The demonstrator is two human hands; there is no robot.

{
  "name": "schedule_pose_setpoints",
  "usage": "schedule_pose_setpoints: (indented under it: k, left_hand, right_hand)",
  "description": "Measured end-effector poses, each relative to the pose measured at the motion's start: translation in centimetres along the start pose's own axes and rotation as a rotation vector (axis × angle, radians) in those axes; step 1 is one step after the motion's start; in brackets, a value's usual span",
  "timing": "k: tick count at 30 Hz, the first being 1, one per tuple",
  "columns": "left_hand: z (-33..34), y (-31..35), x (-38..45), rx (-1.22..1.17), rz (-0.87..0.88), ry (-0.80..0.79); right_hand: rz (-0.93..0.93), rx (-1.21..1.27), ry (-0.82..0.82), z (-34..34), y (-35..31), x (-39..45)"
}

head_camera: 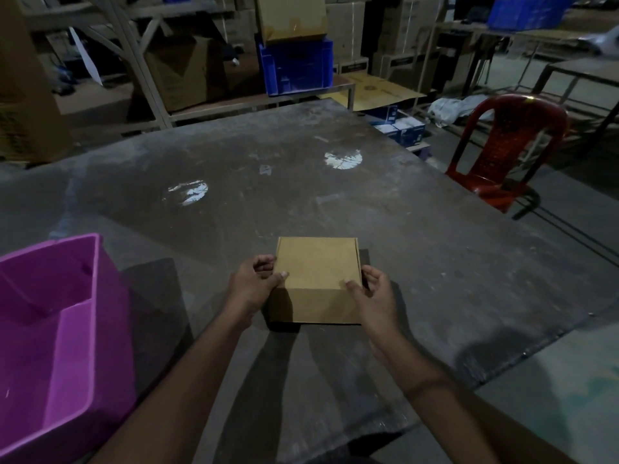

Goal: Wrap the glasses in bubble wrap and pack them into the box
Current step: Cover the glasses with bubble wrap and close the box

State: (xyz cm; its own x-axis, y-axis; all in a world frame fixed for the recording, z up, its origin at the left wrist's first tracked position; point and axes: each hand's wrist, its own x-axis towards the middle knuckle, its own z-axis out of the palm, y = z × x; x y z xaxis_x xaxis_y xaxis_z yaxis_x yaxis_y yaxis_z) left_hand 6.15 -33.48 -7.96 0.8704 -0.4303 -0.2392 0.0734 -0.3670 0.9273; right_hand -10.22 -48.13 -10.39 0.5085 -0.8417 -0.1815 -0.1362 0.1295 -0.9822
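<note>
**Both hands on a closed box, no glasses in sight**

The box (318,279) sits lid down on the bench (435,262), low and centre in the frame, square to the person. The left hand (256,279) grips its left edge, thumb on the lid, fingers curled down the side; the right hand (371,291) mirrors it, thumb pressing the lid. That paired hold looks meant to steady or shift the box. A pink tub (67,316) waits at lower left. Glasses and bubble wrap aren't visible.
</note>
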Motion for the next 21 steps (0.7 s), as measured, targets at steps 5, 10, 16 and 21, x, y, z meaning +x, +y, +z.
schedule_pose_setpoints:
  k: [5,10,16,21]
  left_hand:
    - [-0.4,-0.5,-0.4,0.014,0.014,0.015]
    - [-0.2,0.7,-0.6,0.031,-0.011,-0.097]
    - [-0.8,0.5,-1.1,-0.001,-0.1,-0.121]
    - [-0.8,-0.8,-2.8,0.036,-0.129,-0.053]
  right_hand:
    - [-0.025,-0.026,-0.093,-1.3,0.5,-0.3]
    - [-0.053,-0.126,-0.047,-2.2,2.5,-0.9]
    - [-0.108,-0.141,0.012,-2.6,2.5,-2.0]
    - [-0.111,-0.086,-0.02,-3.0,2.9,-2.1]
